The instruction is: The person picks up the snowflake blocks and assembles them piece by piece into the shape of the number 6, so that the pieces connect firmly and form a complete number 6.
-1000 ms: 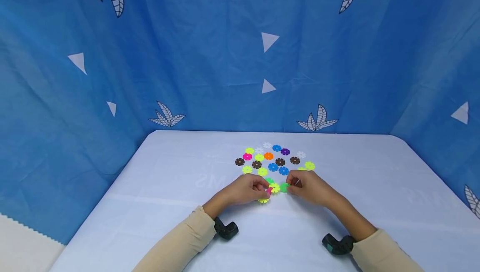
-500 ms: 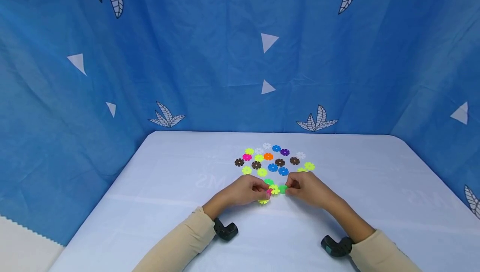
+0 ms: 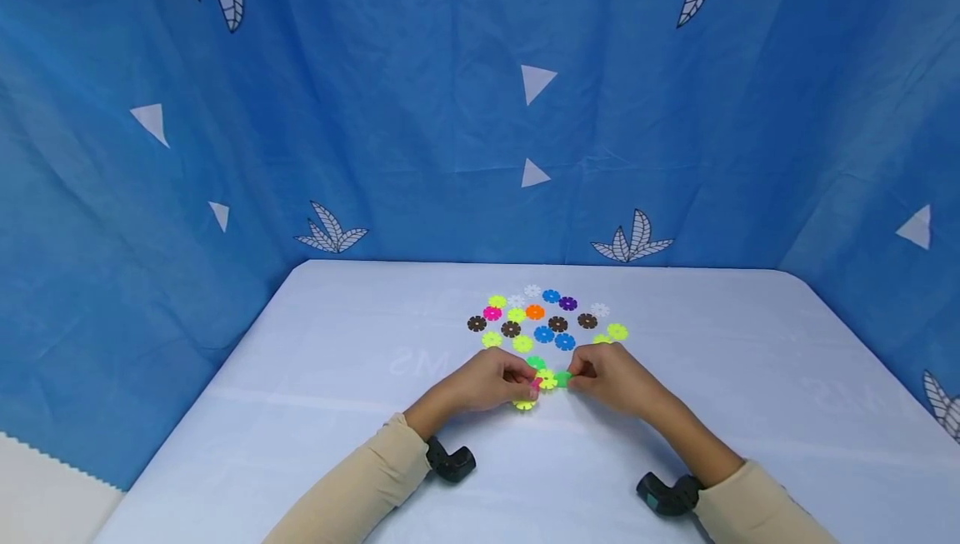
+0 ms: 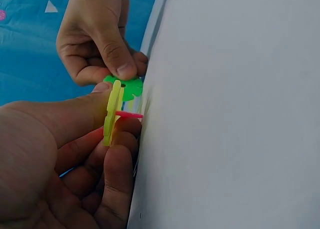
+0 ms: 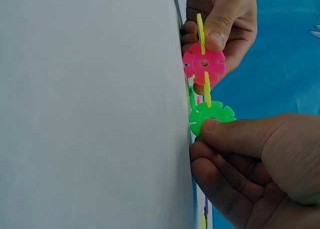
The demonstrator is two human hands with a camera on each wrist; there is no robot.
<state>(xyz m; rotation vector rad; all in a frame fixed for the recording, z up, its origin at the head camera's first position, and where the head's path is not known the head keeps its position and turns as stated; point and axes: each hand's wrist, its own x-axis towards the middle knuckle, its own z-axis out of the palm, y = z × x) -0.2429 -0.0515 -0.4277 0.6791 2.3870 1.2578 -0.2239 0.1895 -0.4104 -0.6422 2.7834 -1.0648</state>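
Observation:
My left hand [image 3: 495, 379] pinches a pink slotted plastic disc [image 5: 214, 68]. Two yellow slotted discs stand edge-on across it: one yellow disc [image 5: 201, 31] by the left thumb, the other yellow disc [image 5: 208, 91] on the side facing my right hand. Between thumb and fingers, my right hand [image 3: 617, 377] grips a green slotted disc [image 5: 220, 111]. The green disc's edge meets the second yellow disc, crosswise to it. In the left wrist view that yellow disc [image 4: 114, 111] covers part of the pink disc [image 4: 131, 115].
Loose slotted discs lie flat on the white table beyond the hands, among them an orange disc [image 3: 535, 311], a purple disc [image 3: 567, 304], a blue disc [image 3: 543, 334] and several brown, yellow and white ones. A green disc [image 3: 536, 362] lies just behind the joined discs. Blue cloth [image 3: 450, 111] hangs around the table.
My right hand has shifted slightly left and down with the green disc, closing in on the yellow disc. The left hand keeps nearly the same place and grip.

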